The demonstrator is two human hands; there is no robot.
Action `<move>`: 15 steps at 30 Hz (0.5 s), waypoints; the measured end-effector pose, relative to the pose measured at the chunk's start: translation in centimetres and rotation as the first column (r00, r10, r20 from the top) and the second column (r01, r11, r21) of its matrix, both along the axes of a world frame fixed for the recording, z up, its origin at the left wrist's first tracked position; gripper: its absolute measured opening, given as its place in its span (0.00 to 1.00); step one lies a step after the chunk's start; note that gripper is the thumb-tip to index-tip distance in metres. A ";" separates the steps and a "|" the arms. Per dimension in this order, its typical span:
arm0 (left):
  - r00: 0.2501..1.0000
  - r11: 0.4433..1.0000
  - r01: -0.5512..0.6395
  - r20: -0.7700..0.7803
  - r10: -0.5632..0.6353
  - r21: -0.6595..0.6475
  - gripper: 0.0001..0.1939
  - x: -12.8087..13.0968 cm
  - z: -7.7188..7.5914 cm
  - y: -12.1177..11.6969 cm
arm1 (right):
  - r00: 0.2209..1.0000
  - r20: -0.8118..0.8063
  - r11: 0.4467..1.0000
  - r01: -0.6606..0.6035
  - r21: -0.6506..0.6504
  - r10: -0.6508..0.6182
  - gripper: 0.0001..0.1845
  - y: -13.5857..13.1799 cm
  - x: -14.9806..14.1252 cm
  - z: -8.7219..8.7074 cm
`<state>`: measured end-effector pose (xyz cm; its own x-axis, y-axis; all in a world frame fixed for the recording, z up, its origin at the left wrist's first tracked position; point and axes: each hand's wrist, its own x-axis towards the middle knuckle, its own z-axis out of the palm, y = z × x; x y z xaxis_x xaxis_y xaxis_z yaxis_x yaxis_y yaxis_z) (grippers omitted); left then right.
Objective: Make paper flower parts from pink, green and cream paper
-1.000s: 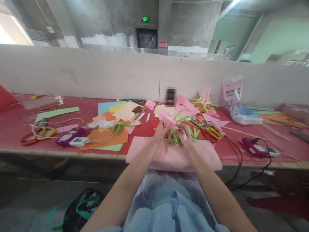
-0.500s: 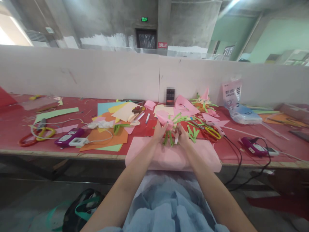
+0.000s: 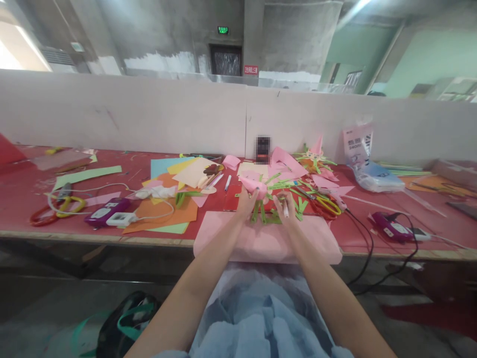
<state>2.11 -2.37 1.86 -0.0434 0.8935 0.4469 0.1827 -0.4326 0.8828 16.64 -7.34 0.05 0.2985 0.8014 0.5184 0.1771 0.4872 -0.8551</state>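
Observation:
My left hand [image 3: 246, 202] is closed on a pink paper cone [image 3: 257, 187] that has green paper strips [image 3: 263, 213] hanging from it, over the pink sheet [image 3: 231, 238] at the table's front edge. A white pen [image 3: 286, 211] is gripped in my right hand [image 3: 285, 204], just right of the paper figure and apart from it. Cut green strips [image 3: 301, 206] lie beside my right hand. A similar finished-looking figure with a pink cone hat [image 3: 316, 149] stands at the back right.
Yellow-handled scissors [image 3: 328, 205] lie to the right, and more scissors [image 3: 55, 211] at left. Purple devices with cables [image 3: 108, 212] sit on both sides of the red table [image 3: 22, 199]. Coloured paper sheets [image 3: 182, 216] are piled left. A plastic bag [image 3: 376, 174] rests near the white partition.
My right hand with the pen has moved a little right, away from the paper figure. My left hand keeps its hold on the cone, which has tilted slightly.

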 end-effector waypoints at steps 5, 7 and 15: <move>1.000 1.000 0.026 0.006 -0.026 -0.002 0.19 0.1 0.4 -0.3 | 0.994 -0.092 0.997 0.050 -0.051 -0.054 0.16 -0.2 0.0 0.4; 0.999 1.000 0.025 0.022 -0.025 -0.006 0.19 0.1 0.4 -0.3 | 0.976 -0.194 0.992 0.085 -0.093 -0.102 0.18 0.0 0.3 0.4; 0.996 0.992 0.084 -0.025 -0.082 0.095 0.21 0.2 0.3 -0.4 | 0.923 -0.374 0.966 -0.011 -0.257 -0.089 0.20 1.3 1.1 -0.3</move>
